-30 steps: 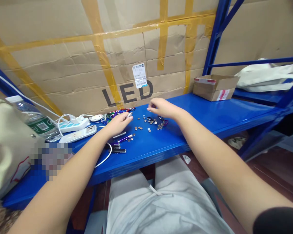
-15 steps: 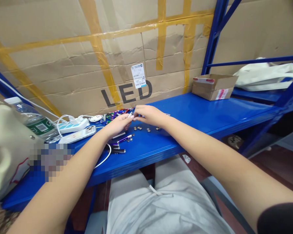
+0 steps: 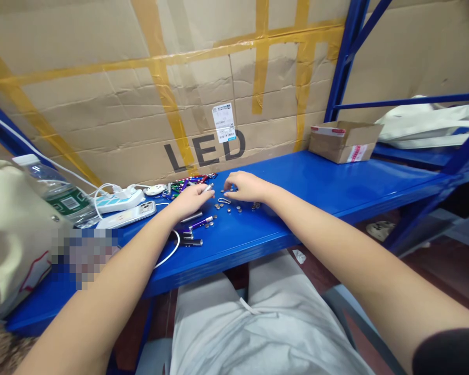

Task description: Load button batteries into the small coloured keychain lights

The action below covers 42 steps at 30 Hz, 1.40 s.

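In my left hand [image 3: 190, 202] a small silver penlight [image 3: 209, 187] is gripped, its end poking out past the thumb; the rest is hidden in the fingers. My right hand [image 3: 245, 186] is a short way to the right, fingers curved and apart, hovering low over the blue shelf [image 3: 297, 179]. Below its fingertips lie a silver carabiner clip [image 3: 224, 200] and several button cells [image 3: 229, 210]. A purple penlight [image 3: 200, 223] and a black penlight [image 3: 191, 242] lie nearer the front edge. Behind my left hand is a pile of coloured penlights [image 3: 187, 182].
On the left are a white power strip [image 3: 127, 200], a phone [image 3: 127, 214], a water bottle [image 3: 58, 192] and a cream bag [image 3: 15, 229]. A white cable [image 3: 175, 249] loops near the front edge. An open cardboard box [image 3: 342, 141] stands at the right; a large carton [image 3: 101, 114] walls the back.
My right hand has come away from my left hand and moved slightly right, its fingers opening. The carabiner clip now shows between the hands. My left hand still holds the silver penlight.
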Available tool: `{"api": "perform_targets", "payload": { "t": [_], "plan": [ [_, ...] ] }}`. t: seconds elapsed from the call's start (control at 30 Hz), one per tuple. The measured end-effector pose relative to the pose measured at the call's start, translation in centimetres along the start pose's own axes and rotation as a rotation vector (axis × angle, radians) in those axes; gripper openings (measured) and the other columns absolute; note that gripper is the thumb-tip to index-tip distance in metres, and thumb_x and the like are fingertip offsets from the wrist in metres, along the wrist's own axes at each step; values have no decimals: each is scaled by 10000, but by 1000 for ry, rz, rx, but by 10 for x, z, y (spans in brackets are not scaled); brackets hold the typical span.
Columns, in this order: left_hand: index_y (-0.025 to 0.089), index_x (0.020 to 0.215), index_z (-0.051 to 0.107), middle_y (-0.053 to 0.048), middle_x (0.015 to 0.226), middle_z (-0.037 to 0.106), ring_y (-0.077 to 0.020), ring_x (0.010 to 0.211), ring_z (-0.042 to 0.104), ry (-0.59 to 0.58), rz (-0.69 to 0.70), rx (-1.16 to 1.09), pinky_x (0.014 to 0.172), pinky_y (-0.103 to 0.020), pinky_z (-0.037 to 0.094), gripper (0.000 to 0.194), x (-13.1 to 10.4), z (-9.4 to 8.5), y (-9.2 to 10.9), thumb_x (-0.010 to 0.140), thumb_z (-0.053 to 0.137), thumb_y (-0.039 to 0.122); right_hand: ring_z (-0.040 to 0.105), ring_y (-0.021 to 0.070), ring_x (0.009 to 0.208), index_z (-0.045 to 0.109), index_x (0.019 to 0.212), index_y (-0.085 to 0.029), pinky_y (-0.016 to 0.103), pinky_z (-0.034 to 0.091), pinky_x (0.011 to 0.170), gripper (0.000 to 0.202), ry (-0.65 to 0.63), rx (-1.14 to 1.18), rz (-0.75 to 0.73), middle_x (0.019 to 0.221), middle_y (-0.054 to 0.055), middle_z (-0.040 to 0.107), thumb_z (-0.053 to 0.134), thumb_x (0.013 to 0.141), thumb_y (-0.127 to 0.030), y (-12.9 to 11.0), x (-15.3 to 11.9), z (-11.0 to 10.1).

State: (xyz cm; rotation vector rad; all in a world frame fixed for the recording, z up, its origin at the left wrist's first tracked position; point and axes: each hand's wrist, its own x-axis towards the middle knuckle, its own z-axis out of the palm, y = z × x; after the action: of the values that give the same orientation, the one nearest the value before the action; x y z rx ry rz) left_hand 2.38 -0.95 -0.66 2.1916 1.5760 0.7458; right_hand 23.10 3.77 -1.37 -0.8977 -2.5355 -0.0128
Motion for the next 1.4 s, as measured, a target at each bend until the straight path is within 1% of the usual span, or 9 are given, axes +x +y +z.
{"api": "perform_targets", "payload": {
  "t": [0.13, 0.27, 0.37, 0.57, 0.77, 0.93, 1.07, 1.17, 1.4],
  "plan": [
    [180, 698, 536, 11, 692, 518, -161, 692, 465, 59, 15, 68, 654, -278, 340, 320, 1, -4, -1, 825, 477, 468, 607, 217, 893, 729, 950, -177, 281, 406, 730, 321, -149, -71, 58, 1009, 101, 682, 623, 825, -454, -3, 1, 1],
    [189, 652, 474, 18, 655, 476, -160, 671, 452, 67, 12, 121, 631, -274, 325, 317, 1, -4, 0, 823, 479, 456, 623, 191, 819, 725, 900, -186, 257, 390, 644, 234, -270, -27, 116, 920, 69, 717, 627, 821, -384, -9, 7, 4],
    [192, 651, 469, 16, 652, 489, -164, 673, 454, 60, 23, 152, 627, -272, 320, 307, 1, -2, -1, 821, 482, 447, 623, 171, 745, 723, 884, -173, 247, 389, 599, 182, -282, 25, 178, 865, 59, 726, 632, 807, -310, -10, 9, 6],
    [200, 623, 446, 18, 606, 478, -161, 623, 433, 48, 49, 186, 596, -268, 298, 303, 1, 0, -3, 829, 493, 418, 642, 180, 807, 720, 890, -186, 250, 415, 643, 141, -209, 9, 140, 915, 57, 732, 634, 816, -269, -7, 10, 10],
    [198, 603, 446, 15, 593, 484, -160, 609, 431, 48, 84, 207, 596, -267, 299, 296, 2, 2, -4, 829, 510, 378, 640, 217, 898, 708, 905, -168, 291, 408, 720, 160, -199, -149, 48, 1013, 93, 706, 561, 849, -194, -14, 8, 6],
    [189, 636, 518, 4, 625, 530, -169, 633, 464, 97, 27, 171, 603, -272, 312, 361, 3, 2, -6, 853, 484, 476, 601, 224, 970, 683, 953, -155, 298, 367, 754, 179, -26, -189, -79, 1080, 111, 663, 535, 892, -234, -20, 6, 1],
    [183, 688, 564, -10, 667, 573, -186, 669, 495, 154, -41, 151, 609, -277, 322, 318, 4, 0, -5, 839, 505, 456, 577, 215, 950, 673, 953, -147, 297, 335, 746, 170, 41, -193, -133, 1051, 108, 655, 538, 902, -236, -24, 6, 0],
    [180, 643, 555, -7, 622, 552, -179, 635, 479, 120, -86, 133, 585, -273, 309, 331, 4, -2, -3, 833, 516, 448, 562, 219, 946, 667, 952, -139, 302, 321, 740, 172, 77, -207, -155, 1043, 112, 649, 541, 907, -248, -25, 6, 0],
    [171, 688, 563, 9, 642, 520, -157, 641, 440, 72, 35, 29, 602, -258, 316, 345, 1, -5, 1, 842, 494, 472, 564, 235, 983, 613, 1072, -134, 313, 338, 761, 243, 118, -211, -152, 1098, 128, 644, 550, 915, -308, -22, 4, 4]
  ]
}}
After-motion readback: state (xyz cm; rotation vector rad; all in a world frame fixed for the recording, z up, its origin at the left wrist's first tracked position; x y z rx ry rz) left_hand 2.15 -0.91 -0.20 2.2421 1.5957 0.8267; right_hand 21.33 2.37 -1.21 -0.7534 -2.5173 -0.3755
